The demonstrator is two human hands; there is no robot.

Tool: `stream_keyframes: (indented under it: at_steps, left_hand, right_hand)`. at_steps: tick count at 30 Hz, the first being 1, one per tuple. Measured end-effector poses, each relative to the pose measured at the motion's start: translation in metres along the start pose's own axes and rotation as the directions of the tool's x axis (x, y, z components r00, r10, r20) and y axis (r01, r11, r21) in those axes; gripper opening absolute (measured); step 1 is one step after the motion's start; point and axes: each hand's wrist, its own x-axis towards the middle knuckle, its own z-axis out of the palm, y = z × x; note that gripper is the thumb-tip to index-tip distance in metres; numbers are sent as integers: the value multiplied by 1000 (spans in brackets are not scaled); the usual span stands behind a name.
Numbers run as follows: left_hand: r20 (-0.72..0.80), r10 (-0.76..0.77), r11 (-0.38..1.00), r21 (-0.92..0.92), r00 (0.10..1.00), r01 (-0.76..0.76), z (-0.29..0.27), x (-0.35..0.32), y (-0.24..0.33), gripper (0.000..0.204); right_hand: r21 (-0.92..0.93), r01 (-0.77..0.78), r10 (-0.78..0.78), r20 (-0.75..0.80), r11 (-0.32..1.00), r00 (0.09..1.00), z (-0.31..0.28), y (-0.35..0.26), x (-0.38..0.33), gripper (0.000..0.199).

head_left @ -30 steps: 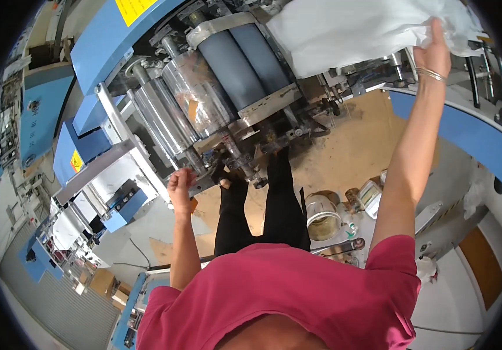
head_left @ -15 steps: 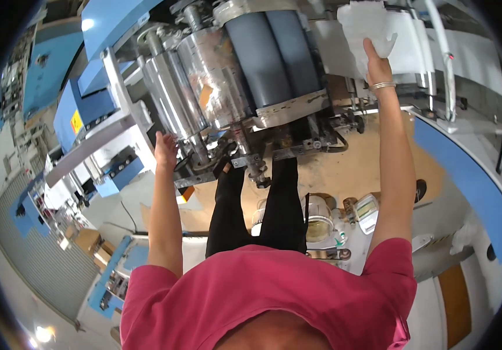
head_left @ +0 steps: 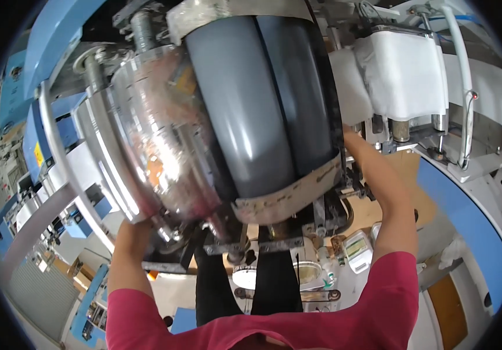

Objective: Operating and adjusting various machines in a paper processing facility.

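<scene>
A large printing-type machine with rollers fills the upper middle. My left hand (head_left: 132, 230) is at the lower end of a shiny steel roller (head_left: 114, 160), its fingers hidden under the roller. Beside that roller is a wider polished cylinder (head_left: 166, 140) with reddish smears. To its right sits a big cylinder wrapped in two dark grey sheets (head_left: 245, 105), with pale worn bands at both ends. My right hand (head_left: 351, 139) reaches in at the right edge of this cylinder, its fingers out of sight behind it. A white cloth (head_left: 405, 76) covers a roller just above and right of that hand.
A white curved post (head_left: 464, 87) stands at the right, above a blue panel edge (head_left: 467, 210). A pale metal guard bar (head_left: 67, 151) crosses the left side. Below, near my legs, are a round tub (head_left: 308, 273) and a small white device with a screen (head_left: 357, 251).
The machine looms closer and larger. My right hand has left the white cloth and moved down behind the dark cylinder. My left hand has gone under the steel roller's lower end.
</scene>
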Motion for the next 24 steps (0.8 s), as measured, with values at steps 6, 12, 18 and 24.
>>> stream_keyframes:
  at_steps: [6,12,18,24]
  left_hand:
    - [10,95,995,-27,995,-95,33,90,47,30]
    - [25,134,990,-49,991,-133,54,130,75,30]
    - [15,156,987,-49,988,-155,45,156,90,30]
    - [-11,195,978,-72,981,-196,40,179,121,30]
  right_hand:
    - [-137,-138,129,-72,981,989,31,-34,10,28]
    - [-236,-242,219,-117,941,969,34,-40,3,28]
    - [-307,-324,279,-180,895,943,36,-51,-8,28]
    - [-397,-407,325,-260,823,909,36,-46,-27,27]
